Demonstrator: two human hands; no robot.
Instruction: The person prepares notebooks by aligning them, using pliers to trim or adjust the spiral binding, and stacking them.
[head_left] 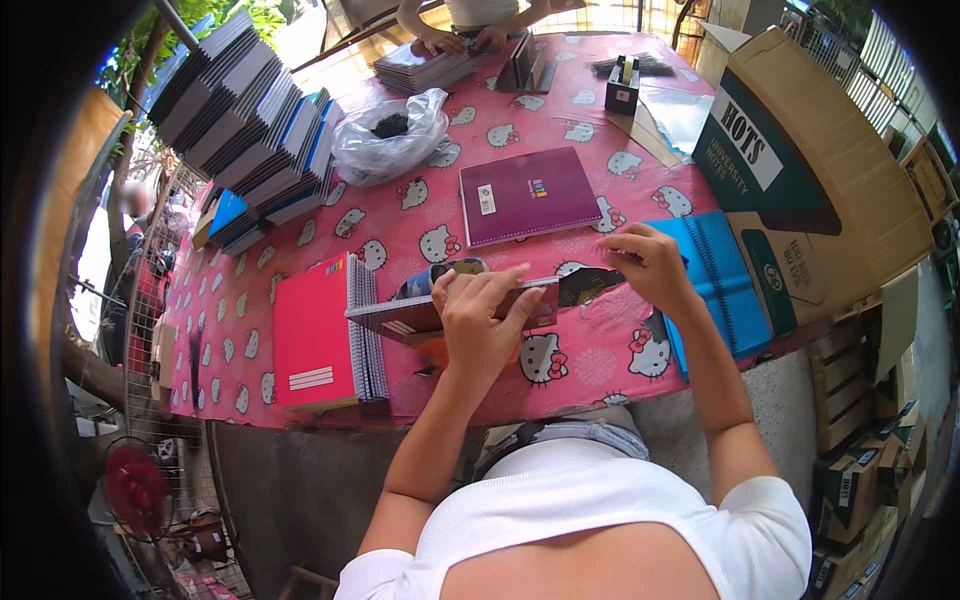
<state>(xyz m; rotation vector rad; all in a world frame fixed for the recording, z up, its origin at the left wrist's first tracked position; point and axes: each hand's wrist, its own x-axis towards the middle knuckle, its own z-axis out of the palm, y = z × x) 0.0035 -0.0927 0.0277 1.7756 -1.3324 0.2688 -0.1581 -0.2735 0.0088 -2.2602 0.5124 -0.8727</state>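
My left hand (pixel 475 315) grips a spiral notebook (pixel 400 320) that stands on its edge, spine end to the left, over the near side of the table. Beside the notebook's right end, my right hand (pixel 650 265) is raised with its fingers pinched; whatever they hold is too small to make out. Just below those fingers a dark, irregular piece (pixel 587 287) lies near the notebook. Behind the left hand sits a rolled, patterned item (pixel 425 282), partly hidden. Left of it is a stack of pink-red spiral notebooks (pixel 315 335).
A purple notebook (pixel 530 195) lies mid-table. Blue notebooks (pixel 715 285) lie at right by a large carton (pixel 800 170). Tall notebook stacks (pixel 250 120), a plastic bag (pixel 390 140) and a tape dispenser (pixel 622 90) stand farther back. Across the table, another person's hands (pixel 465 40) touch notebooks.
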